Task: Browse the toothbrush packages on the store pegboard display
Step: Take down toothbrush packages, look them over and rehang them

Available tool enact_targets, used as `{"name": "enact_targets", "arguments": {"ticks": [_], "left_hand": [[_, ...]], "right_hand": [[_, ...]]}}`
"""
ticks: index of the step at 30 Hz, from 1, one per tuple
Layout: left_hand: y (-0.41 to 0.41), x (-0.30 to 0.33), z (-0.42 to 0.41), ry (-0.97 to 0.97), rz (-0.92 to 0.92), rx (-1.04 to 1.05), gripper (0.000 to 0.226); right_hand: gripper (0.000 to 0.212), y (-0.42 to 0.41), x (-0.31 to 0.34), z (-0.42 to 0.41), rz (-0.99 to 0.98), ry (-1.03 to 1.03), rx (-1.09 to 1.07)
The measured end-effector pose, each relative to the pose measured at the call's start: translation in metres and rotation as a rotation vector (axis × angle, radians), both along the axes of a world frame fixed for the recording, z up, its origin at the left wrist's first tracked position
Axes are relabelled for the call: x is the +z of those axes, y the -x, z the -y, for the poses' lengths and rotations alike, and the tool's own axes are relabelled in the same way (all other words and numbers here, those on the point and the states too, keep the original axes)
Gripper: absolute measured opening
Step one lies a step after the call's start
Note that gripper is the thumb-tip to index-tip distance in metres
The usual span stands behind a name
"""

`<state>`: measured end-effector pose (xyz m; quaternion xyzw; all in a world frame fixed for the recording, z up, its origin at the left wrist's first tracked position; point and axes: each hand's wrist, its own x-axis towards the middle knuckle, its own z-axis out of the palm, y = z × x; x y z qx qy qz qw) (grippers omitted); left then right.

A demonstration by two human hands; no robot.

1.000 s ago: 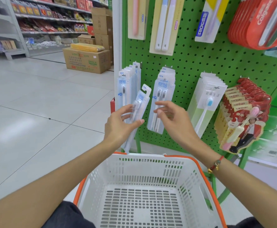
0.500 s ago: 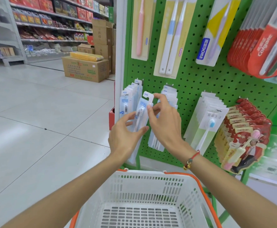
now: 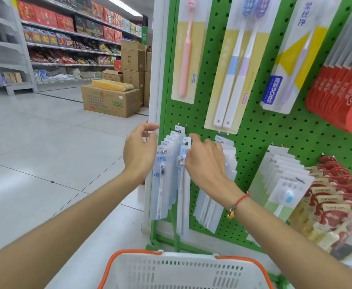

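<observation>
Just right hand (image 3: 204, 163) on toothbrush package (image 3: 183, 184)

The floor (image 3: 35, 142) has pale glossy tiles. Grey shelves (image 3: 66, 46) full of goods line the far aisle. Cardboard boxes (image 3: 110, 101) stand stacked on the floor.

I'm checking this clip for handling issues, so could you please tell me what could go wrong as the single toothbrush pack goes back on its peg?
The right hand pinches the loose pack near its hanger tab; if the tab misses the peg, the pack may drop beside the basket. The left hand hovers by the hanging stack and could knock packs off.
</observation>
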<state>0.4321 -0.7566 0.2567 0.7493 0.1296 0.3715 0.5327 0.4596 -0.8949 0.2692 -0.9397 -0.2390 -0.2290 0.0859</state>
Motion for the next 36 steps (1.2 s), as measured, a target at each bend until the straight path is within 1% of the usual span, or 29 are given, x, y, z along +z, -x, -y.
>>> {"name": "enact_targets", "arguments": {"ticks": [3,5,7,9,12,15,19,23,26,29,32,36], "left_hand": [[-0.029,0.014,-0.014,0.119,-0.171,-0.155,0.022],[-0.045,0.021,-0.019,0.189,-0.313,-0.291,0.03],[-0.054,0.023,-0.02,0.223,-0.436,-0.371,0.035],[-0.061,0.022,-0.021,0.257,-0.501,-0.418,0.031],[-0.069,0.02,-0.024,0.292,-0.528,-0.44,0.025],[-0.072,0.019,-0.026,0.294,-0.548,-0.442,0.02],[-0.076,0.016,-0.027,0.321,-0.553,-0.457,0.014],[-0.077,0.015,-0.023,0.34,-0.533,-0.417,0.011],[-0.075,0.016,-0.021,0.344,-0.529,-0.399,0.018],[-0.074,0.018,-0.022,0.341,-0.525,-0.388,0.021],[-0.074,0.018,-0.023,0.333,-0.524,-0.379,0.021],[-0.075,0.018,-0.024,0.317,-0.489,-0.378,0.026]], "right_hand": [[0.038,-0.009,0.009,-0.008,0.017,0.119,-0.019],[0.042,-0.018,0.013,-0.011,0.036,0.178,-0.026],[0.045,-0.028,0.016,-0.011,0.073,0.218,-0.038],[0.047,-0.036,0.017,-0.012,0.088,0.239,-0.056],[0.052,-0.045,0.018,-0.015,0.073,0.239,-0.063],[0.056,-0.053,0.017,-0.023,0.04,0.186,-0.045],[0.05,-0.063,0.015,-0.03,0.01,0.104,0.0],[0.041,-0.075,0.009,-0.032,-0.058,-0.003,0.042],[0.035,-0.082,0.006,-0.033,-0.16,-0.085,0.077],[0.033,-0.087,0.004,-0.033,-0.221,-0.142,0.076],[0.035,-0.088,0.003,-0.034,-0.226,-0.141,0.071],[0.043,-0.089,0.005,-0.034,-0.249,-0.154,0.054]]}}
